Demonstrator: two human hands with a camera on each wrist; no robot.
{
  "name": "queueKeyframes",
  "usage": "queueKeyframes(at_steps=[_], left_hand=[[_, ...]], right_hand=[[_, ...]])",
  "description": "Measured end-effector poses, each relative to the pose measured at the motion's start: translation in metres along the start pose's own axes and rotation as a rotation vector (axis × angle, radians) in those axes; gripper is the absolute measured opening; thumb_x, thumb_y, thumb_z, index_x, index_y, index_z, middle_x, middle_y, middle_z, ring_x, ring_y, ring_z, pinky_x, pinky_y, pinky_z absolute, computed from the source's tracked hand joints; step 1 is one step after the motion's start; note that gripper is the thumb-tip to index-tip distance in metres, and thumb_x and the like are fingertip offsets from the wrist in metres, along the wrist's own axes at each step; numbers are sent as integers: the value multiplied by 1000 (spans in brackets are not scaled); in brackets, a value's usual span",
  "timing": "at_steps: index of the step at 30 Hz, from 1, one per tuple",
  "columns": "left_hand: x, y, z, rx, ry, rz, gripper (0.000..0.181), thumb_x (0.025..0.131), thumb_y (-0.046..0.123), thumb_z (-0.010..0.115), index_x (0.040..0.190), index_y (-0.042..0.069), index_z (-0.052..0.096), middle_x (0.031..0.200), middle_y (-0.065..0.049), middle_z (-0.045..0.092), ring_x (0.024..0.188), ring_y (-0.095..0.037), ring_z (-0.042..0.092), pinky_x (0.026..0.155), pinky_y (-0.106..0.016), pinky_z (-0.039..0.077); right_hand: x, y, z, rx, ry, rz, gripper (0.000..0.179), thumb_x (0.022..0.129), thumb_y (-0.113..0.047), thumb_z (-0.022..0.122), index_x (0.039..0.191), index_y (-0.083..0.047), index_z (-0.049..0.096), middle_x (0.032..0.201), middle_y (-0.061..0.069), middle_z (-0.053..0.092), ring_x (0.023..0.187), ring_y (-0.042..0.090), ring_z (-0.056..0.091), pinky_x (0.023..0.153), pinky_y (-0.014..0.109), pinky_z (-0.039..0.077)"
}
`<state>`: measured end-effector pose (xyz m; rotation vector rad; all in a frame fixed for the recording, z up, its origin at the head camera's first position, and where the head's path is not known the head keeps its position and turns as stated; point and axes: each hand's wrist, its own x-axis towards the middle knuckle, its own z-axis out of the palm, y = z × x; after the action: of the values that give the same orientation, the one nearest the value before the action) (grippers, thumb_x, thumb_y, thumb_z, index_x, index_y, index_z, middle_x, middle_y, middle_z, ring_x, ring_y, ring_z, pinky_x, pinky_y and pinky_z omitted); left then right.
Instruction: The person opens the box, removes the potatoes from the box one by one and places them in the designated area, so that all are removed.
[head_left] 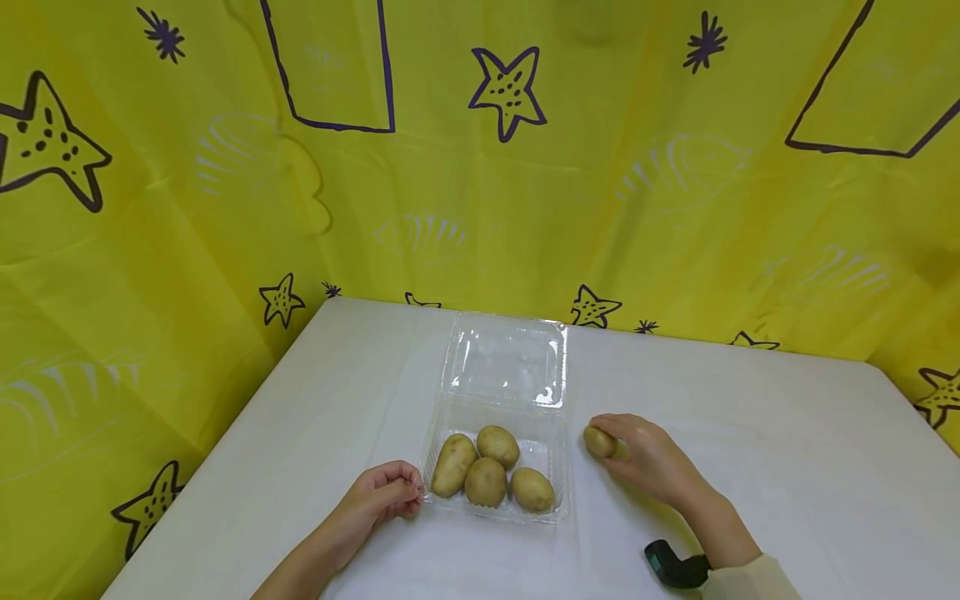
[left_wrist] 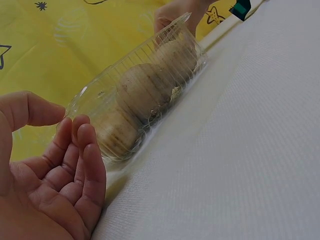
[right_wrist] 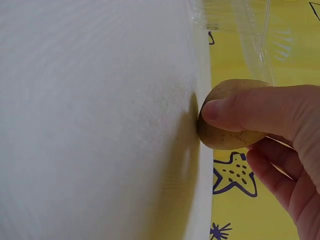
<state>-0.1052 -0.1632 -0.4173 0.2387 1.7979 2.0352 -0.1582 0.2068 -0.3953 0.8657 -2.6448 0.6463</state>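
Observation:
A clear plastic clamshell box [head_left: 551, 433] stands with its lid [head_left: 506, 362] laid back, away from me. Several potatoes [head_left: 486, 482] lie inside; one is long, the others rounder, and the box's right rear part is bare. My left hand [head_left: 382, 492] pinches the box's front left rim between thumb and fingertips, as the left wrist view also shows at the box's edge [left_wrist: 75, 102]. To the right of the box, my right hand [head_left: 647, 454] holds another potato [right_wrist: 232, 115] between thumb and fingers, low at the table surface.
A white cloth covers the table [head_left: 337, 375]. Yellow curtains [head_left: 480, 192] printed with starfish and fish hang behind it and along the left side. A dark wrist device [head_left: 675, 567] sits on the right wrist, near a pale sleeve [head_left: 753, 581].

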Motion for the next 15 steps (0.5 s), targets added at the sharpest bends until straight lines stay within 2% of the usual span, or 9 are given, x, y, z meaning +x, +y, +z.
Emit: queueKeyframes(at_steps=[15], left_hand=[[0, -1, 0, 2, 4, 0, 3, 87, 9, 52, 87, 7, 54, 82, -3, 56, 75, -13, 54, 72, -26, 46]], right_hand=[[-2, -2, 1, -10, -26, 16, 49, 59, 12, 77, 105, 1, 65, 104, 12, 64, 98, 30, 59, 82, 42, 46]])
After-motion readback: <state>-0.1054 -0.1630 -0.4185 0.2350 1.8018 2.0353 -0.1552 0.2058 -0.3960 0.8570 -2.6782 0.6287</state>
